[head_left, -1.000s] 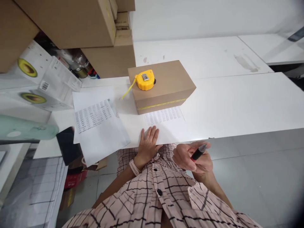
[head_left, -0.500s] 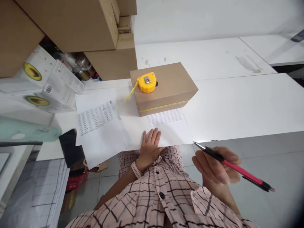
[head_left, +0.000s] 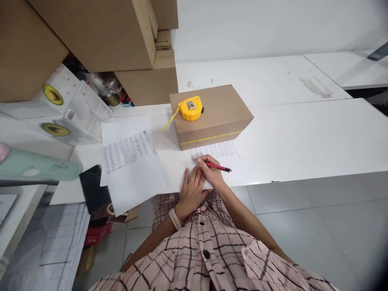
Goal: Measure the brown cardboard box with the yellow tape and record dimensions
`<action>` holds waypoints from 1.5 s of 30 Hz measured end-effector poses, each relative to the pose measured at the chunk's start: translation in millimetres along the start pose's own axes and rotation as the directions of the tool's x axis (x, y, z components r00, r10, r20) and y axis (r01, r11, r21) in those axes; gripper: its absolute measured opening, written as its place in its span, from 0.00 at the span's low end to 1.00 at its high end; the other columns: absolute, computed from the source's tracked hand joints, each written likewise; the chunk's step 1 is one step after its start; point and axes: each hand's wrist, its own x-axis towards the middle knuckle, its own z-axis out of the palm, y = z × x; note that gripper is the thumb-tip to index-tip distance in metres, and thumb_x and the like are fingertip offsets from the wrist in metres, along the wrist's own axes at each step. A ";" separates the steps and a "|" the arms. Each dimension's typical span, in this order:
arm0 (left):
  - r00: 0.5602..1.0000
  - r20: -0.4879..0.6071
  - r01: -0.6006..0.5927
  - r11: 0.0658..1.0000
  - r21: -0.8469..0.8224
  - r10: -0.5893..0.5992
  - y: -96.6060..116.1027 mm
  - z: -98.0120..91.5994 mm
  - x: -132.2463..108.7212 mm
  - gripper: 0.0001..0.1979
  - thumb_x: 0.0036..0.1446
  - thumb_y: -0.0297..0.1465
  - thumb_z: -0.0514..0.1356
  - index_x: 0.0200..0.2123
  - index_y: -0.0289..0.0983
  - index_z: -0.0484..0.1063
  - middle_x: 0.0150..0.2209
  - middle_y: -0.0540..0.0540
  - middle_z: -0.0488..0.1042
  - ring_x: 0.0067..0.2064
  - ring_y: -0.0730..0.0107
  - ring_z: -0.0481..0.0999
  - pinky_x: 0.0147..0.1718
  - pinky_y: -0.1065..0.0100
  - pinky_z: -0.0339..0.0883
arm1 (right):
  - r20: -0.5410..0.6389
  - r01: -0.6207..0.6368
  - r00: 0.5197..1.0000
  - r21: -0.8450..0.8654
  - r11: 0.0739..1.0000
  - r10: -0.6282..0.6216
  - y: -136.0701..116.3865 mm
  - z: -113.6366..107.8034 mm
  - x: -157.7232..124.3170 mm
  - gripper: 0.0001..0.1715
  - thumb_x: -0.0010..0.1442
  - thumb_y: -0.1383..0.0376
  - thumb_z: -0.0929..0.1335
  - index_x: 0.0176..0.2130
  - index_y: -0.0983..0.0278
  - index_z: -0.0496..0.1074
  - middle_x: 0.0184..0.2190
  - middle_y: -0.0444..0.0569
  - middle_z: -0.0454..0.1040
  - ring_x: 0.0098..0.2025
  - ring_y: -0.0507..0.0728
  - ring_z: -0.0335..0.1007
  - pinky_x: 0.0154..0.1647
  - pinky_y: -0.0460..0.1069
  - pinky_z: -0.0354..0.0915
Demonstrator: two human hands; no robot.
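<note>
My right hand [head_left: 211, 173] is closed round a red and black pen [head_left: 218, 166], its tip hidden by the fingers over a printed sheet [head_left: 222, 151]. Flat on the near part of that sheet lies my left hand [head_left: 192, 189], fingers stretched out. A closed cardboard box [head_left: 215, 111] with a yellow strip along its front covers the sheet's far part. On top of the box, toward its left end, rests a yellow tape measure [head_left: 191, 109] with a short length of tape sticking out. More printed papers [head_left: 133, 178] lie to the left, one overhanging the table edge.
Large cardboard boxes [head_left: 100, 36] are stacked at the back left. Below them stand white boxes with avocado pictures [head_left: 75, 117]. A pale green bottle [head_left: 45, 163] and a dark flat object [head_left: 94, 188] are at far left. The white table [head_left: 303, 137] stretches right.
My right hand has swung left with the pen, from beyond the table's front edge onto the printed sheet beside my left hand. My left hand has stayed flat on the sheet.
</note>
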 end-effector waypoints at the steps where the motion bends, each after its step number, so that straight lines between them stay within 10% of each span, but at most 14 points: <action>1: 1.000 -0.005 -0.005 1.000 -0.014 0.005 -1.8 -0.7 -1.2 0.35 0.72 0.48 0.50 0.70 0.27 0.60 0.71 0.33 0.63 0.73 0.49 0.60 0.72 0.41 0.51 | -0.020 0.003 1.000 -0.042 0.999 -0.004 8.0 2.0 2.0 0.22 0.60 0.44 0.72 0.30 0.59 0.72 0.28 0.44 0.73 0.34 0.56 0.70 0.40 0.53 0.67; 45: 0.995 -0.081 0.044 0.990 -0.132 -0.055 -11.1 -1.3 -13.9 0.33 0.70 0.49 0.53 0.66 0.30 0.64 0.70 0.31 0.65 0.73 0.46 0.61 0.70 0.47 0.59 | -0.038 0.048 0.998 -0.251 0.967 -0.059 23.3 5.6 1.7 0.16 0.61 0.56 0.70 0.27 0.58 0.64 0.22 0.40 0.66 0.27 0.52 0.63 0.32 0.50 0.62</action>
